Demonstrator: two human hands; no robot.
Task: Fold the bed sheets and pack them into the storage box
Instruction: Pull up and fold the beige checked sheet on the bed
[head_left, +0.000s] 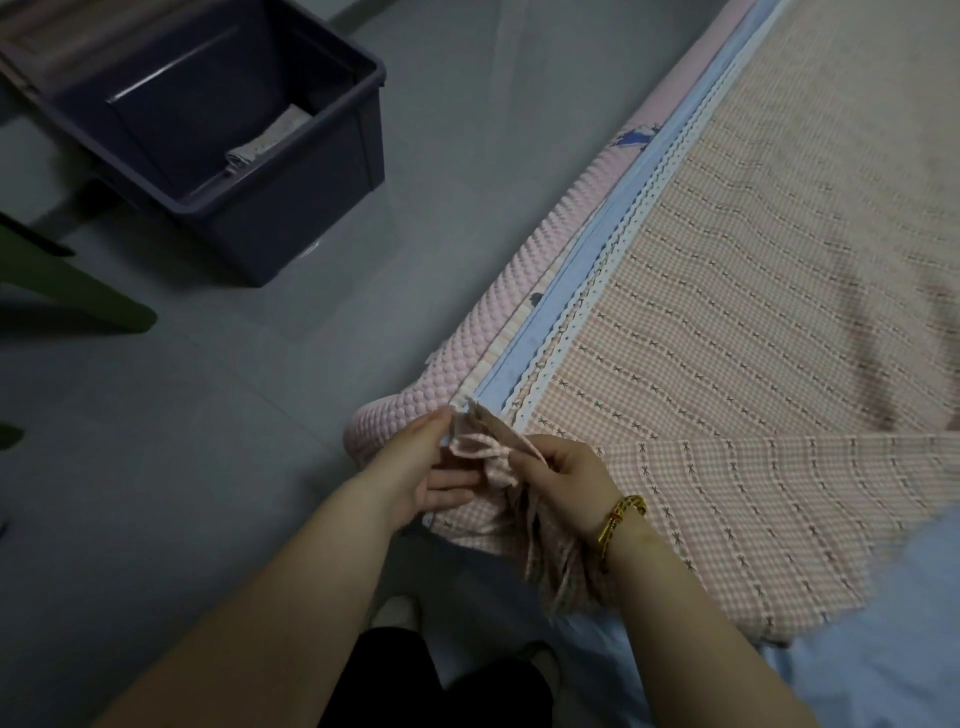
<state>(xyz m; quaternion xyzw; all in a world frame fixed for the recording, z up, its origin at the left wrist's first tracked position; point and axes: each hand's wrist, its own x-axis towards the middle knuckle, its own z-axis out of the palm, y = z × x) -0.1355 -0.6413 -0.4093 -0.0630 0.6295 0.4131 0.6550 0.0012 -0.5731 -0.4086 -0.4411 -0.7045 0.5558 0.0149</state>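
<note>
Black trousers (415, 680) of the person fill the bottom edge, above a grey tiled floor (182, 441). Both forearms reach forward to the near corner of the bed.

Left hand (428, 467): thumb and forefinger pinch the corner of the pink checked bed sheet (727, 338); the remaining fingers lie fairly straight beneath the cloth. Right hand (561, 475): fingers curled, gripping a gathered bunch of the same sheet just beside the left hand. Folds of fabric hang from this grip over the bed's edge; motion blur makes it unclear how many layers are held. A gold beaded bracelet (621, 522) sits on the right wrist.

The sheet lies spread flat across the bed, with a folded-over band running rightward from the hands. Along its left border run a white scalloped trim (597, 306), a light blue fabric layer (566, 280) and a pink bobbled mattress pad (498, 291), which forms the bed's outer edge.

The dark blue-grey plastic storage box (291, 208) stands open on the floor at upper left, well apart from the bed. A folded pale patterned cloth (267, 140) lies inside it, against the near wall. A green furniture leg (78, 296) enters from the left.
</note>
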